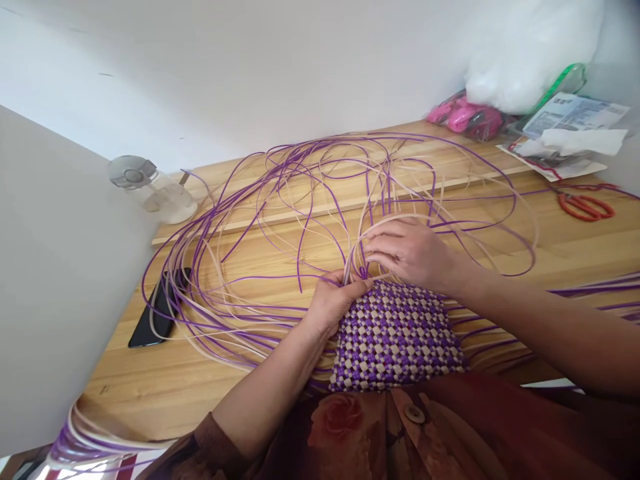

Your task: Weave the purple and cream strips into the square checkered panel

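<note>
A woven panel [400, 337] in a purple and beige checked pattern lies on the wooden table, close against my body. My left hand [333, 303] grips its far left corner, thumb on top, near a small bunch of purple strands [364, 272]. Just above the far edge, my right hand [413, 253] is closed with curled fingers around a beige strand [367, 233]; its fingertips are partly hidden. Long purple and beige strands [285, 160] run out from the panel on every side and loop across the table.
A black phone [155, 317] lies at the left under some strands. Behind it stands a clear plastic jug [167, 197] with a grey lid. Red-handled scissors [585, 207], a pink bundle in plastic [465, 117], papers [575, 120] and a white plastic bag [525, 60] are at the right.
</note>
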A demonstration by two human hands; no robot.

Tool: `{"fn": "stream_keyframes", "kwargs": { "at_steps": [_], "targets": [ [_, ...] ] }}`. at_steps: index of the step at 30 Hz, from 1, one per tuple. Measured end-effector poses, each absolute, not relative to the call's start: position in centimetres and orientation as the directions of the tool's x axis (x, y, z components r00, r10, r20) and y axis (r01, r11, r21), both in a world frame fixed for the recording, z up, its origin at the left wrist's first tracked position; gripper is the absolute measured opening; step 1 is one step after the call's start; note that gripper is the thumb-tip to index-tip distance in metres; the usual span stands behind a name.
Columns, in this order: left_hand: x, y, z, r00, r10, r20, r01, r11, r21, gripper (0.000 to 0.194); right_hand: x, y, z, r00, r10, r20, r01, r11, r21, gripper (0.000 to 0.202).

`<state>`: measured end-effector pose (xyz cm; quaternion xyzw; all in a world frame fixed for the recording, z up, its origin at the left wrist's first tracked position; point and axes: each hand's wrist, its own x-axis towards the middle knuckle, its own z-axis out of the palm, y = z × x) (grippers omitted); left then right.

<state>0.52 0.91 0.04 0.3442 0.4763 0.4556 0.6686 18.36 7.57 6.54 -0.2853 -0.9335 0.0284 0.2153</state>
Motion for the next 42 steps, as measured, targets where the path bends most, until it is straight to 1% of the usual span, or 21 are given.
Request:
{"fn": "stream_keyframes", "kwargs": {
  "at_steps": [1, 2, 5, 7, 10, 12, 14, 16, 18, 20, 22, 24, 26, 29, 31, 34, 36, 38, 40, 42],
  "targets": [
    [0.5, 0.9, 0.1, 0.135, 0.931, -0.339, -0.287, 0.364, 0.886, 0.035, 18.8, 7.1, 6.5, -0.726, 0.543, 0.421, 0.542, 0.829, -0.136, 0.021],
    [0.5, 1.0, 0.1, 0.139, 0.925, -0.354, -0.293, 0.380, 0.877, 0.035, 19.3, 6.5, 6.5, -0.731, 0.540, 0.416, 0.553, 0.827, -0.101, 0.022],
    [0.5, 1.0, 0.3, 0.155, 0.911, -0.381, -0.315, 0.411, 0.855, 0.036, 20.7, 5.2, 6.4, -0.766, 0.557, 0.320, 0.578, 0.815, -0.035, 0.021],
    [0.4, 1.0, 0.4, 0.164, 0.911, -0.377, -0.322, 0.411, 0.853, 0.036, 21.3, 4.7, 6.2, -0.779, 0.571, 0.259, 0.586, 0.810, -0.021, 0.019],
    [0.5, 1.0, 0.4, 0.170, 0.915, -0.367, -0.325, 0.403, 0.856, 0.036, 21.4, 4.2, 6.4, -0.773, 0.615, 0.158, 0.613, 0.787, -0.064, 0.023],
    [0.5, 1.0, 0.5, 0.166, 0.916, -0.364, -0.323, 0.400, 0.858, 0.035, 21.0, 3.6, 7.0, -0.733, 0.677, 0.071, 0.667, 0.735, -0.121, 0.025],
    [0.5, 1.0, 0.6, 0.150, 0.919, -0.365, -0.307, 0.394, 0.866, 0.034, 20.3, 2.7, 8.0, -0.690, 0.723, -0.012, 0.711, 0.675, -0.196, 0.023],
    [0.4, 1.0, 0.6, 0.137, 0.918, -0.372, -0.284, 0.396, 0.873, 0.032, 19.7, 1.8, 9.0, -0.672, 0.740, -0.033, 0.714, 0.634, -0.297, 0.020],
    [0.4, 1.0, 0.6, 0.139, 0.918, -0.372, -0.281, 0.397, 0.874, 0.029, 19.1, 1.5, 9.5, -0.689, 0.725, 0.012, 0.654, 0.628, -0.423, 0.018],
    [0.4, 0.9, 0.6, 0.162, 0.918, -0.361, -0.314, 0.395, 0.863, 0.026, 18.6, 1.8, 9.5, -0.723, 0.687, 0.070, 0.547, 0.633, -0.548, 0.017],
    [0.4, 0.9, 0.5, 0.180, 0.915, -0.360, -0.351, 0.402, 0.846, 0.024, 18.3, 2.6, 8.8, -0.744, 0.661, 0.094, 0.452, 0.602, -0.659, 0.017],
    [0.4, 1.0, 0.6, 0.175, 0.909, -0.379, -0.360, 0.418, 0.834, 0.024, 18.1, 3.8, 7.8, -0.741, 0.669, 0.066, 0.394, 0.512, -0.763, 0.019],
    [0.4, 1.0, 0.6, 0.166, 0.908, -0.384, -0.355, 0.418, 0.836, 0.026, 18.1, 4.8, 6.7, -0.711, 0.703, 0.015, 0.365, 0.387, -0.847, 0.023],
    [0.3, 1.1, 0.6, 0.161, 0.911, -0.380, -0.354, 0.413, 0.839, 0.029, 18.0, 6.0, 5.3, -0.633, 0.773, -0.045, 0.346, 0.231, -0.909, 0.024],
    [0.3, 1.1, 0.5, 0.152, 0.907, -0.393, -0.343, 0.421, 0.840, 0.031, 18.1, 6.4, 4.9, -0.572, 0.818, -0.062, 0.373, 0.192, -0.908, 0.022],
    [0.3, 1.1, 0.4, 0.150, 0.906, -0.395, -0.335, 0.423, 0.842, 0.032, 18.1, 6.4, 4.9, -0.546, 0.835, -0.070, 0.467, 0.233, -0.853, 0.017],
    [0.3, 1.1, 0.3, 0.161, 0.914, -0.373, -0.346, 0.406, 0.846, 0.032, 18.1, 6.2, 5.4, -0.572, 0.819, -0.046, 0.530, 0.327, -0.782, 0.015],
    [0.3, 1.1, 0.3, 0.166, 0.923, -0.348, -0.361, 0.385, 0.849, 0.031, 18.0, 6.0, 6.0, -0.625, 0.780, 0.016, 0.557, 0.461, -0.691, 0.018],
    [0.3, 1.1, 0.2, 0.169, 0.926, -0.339, -0.376, 0.378, 0.846, 0.028, 17.9, 6.0, 6.5, -0.707, 0.701, 0.098, 0.530, 0.616, -0.582, 0.023],
    [0.3, 1.2, 0.1, 0.179, 0.921, -0.346, -0.390, 0.390, 0.835, 0.026, 17.5, 6.0, 6.8, -0.773, 0.620, 0.135, 0.489, 0.717, -0.496, 0.025]
  ]
}}
